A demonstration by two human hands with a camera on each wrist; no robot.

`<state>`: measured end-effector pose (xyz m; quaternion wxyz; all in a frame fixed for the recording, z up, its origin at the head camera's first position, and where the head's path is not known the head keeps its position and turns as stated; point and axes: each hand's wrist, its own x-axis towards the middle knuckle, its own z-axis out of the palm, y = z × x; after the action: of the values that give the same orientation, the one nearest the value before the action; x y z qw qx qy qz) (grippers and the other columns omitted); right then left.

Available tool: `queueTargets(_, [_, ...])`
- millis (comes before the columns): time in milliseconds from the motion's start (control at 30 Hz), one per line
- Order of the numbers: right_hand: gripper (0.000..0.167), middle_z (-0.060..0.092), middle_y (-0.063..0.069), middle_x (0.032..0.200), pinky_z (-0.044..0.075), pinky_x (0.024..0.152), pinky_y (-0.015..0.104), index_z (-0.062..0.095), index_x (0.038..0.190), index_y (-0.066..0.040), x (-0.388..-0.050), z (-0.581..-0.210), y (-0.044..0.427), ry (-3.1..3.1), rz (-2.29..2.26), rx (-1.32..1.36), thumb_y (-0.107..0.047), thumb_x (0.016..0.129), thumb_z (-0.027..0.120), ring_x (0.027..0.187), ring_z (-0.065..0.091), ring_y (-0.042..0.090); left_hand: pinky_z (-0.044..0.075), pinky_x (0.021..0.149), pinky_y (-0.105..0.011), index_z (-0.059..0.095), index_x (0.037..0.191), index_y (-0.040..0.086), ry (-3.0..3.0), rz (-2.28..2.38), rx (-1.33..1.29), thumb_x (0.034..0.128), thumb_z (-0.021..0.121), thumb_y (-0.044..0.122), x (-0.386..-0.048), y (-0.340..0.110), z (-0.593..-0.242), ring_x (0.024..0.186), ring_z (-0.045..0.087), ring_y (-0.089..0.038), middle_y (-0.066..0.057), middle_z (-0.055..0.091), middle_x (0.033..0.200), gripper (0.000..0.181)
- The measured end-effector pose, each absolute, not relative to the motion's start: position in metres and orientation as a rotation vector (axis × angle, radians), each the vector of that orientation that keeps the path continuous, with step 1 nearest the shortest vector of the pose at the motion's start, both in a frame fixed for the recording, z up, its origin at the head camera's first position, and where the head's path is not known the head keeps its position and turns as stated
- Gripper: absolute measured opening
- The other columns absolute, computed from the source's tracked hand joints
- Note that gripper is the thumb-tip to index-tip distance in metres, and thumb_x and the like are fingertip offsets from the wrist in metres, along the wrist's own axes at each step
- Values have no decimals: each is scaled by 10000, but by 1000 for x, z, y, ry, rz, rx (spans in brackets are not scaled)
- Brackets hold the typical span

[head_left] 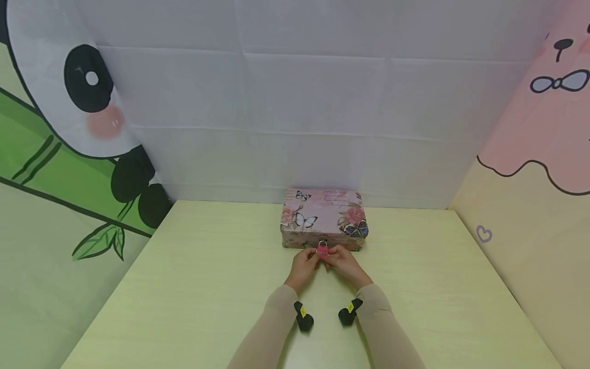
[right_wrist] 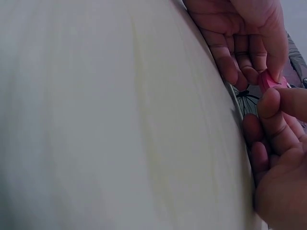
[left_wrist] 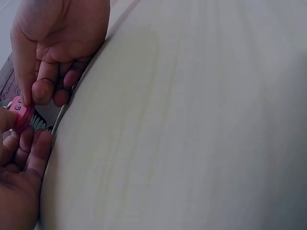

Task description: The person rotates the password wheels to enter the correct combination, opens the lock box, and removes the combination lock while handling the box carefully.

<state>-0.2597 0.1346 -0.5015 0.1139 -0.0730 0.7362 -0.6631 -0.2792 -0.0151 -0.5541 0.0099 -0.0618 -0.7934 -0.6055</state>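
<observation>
A small pink padlock (head_left: pixel 322 251) with number dials hangs at the front clasp (head_left: pixel 323 239) of a pink box printed with butterflies and roses (head_left: pixel 322 210). From the left, my left hand (head_left: pixel 304 267) pinches the padlock's body. My right hand (head_left: pixel 346 264) pinches it from the other side. Up close in the left wrist view, the right thumb presses the padlock (left_wrist: pixel 21 114) near its dials. Only a pink edge of the padlock (right_wrist: pixel 269 82) shows between the fingers in the right wrist view. Whether the shackle is latched cannot be made out.
The box stands lid down at the back of a pale yellow table (head_left: pixel 221 277), close to a white cloth backdrop (head_left: pixel 276 102). Cartoon-printed panels rise on the left (head_left: pixel 55 205) and right (head_left: pixel 530 220). Black wrist cameras (head_left: pixel 304 320) sit on both sleeves.
</observation>
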Motion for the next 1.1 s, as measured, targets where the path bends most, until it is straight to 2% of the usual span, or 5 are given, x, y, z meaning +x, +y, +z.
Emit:
queueTargets(433, [84,629,88,694,414,716,263,468,1024,138,-263,-505,136,2153,-1955,-221,80,976,506,697,561,200,477,633,-255,678,976,-60,-2475,-1887,-152,989,600,123,-281,-14,-554,628,532,-74,-1,608,701,199])
queueTargets(633, [74,635,102,690,418,711,262,484,1011,112,-273,-524,139,2171,-1956,-202,67,976,531,677,568,189,470,635,-236,695,970,-56,-2452,-1918,-97,971,614,119,-282,-13,-555,616,537,-72,12,603,681,192])
queueTargets(867, [81,624,55,697,413,670,233,490,1022,92,-279,-536,138,2158,-1995,-160,45,982,543,655,560,146,549,655,-233,657,1091,-108,-2381,-2051,-110,959,622,75,-281,-15,-554,669,595,-81,-88,689,857,228])
queueTargets(1100, [72,618,43,677,399,659,228,494,1003,66,-277,-535,137,2177,-1986,-180,38,978,555,649,549,138,556,658,-229,643,1079,-140,-2381,-2048,-173,965,616,39,-280,-16,-555,689,595,-87,-156,694,891,214])
